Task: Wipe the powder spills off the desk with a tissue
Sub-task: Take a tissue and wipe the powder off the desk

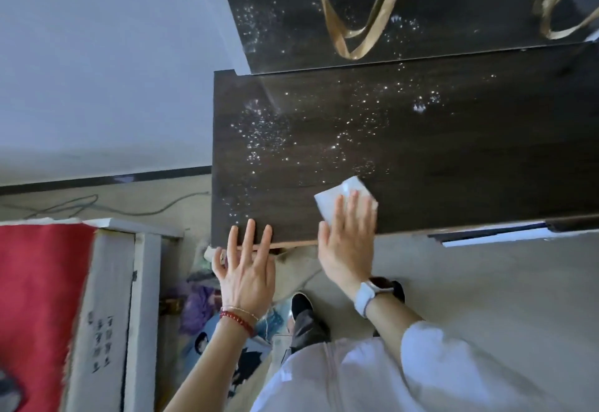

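A dark wood desk [453, 165] carries scattered white powder [269, 132] across its left and middle, with a denser patch [421, 105] toward the back right. A folded white tissue [337, 196] lies flat near the front edge. My right hand [348, 243] presses on it with flat fingers, palm over the desk's edge. My left hand [248, 269] rests with spread fingertips on the front left corner of the desk and holds nothing.
A mirror-like dark panel [421, 12] stands at the back of the desk and reflects the powder. Brown bag handles [356, 22] hang over it. A white box [107, 314] with a red cloth [39, 298] stands on the floor at left.
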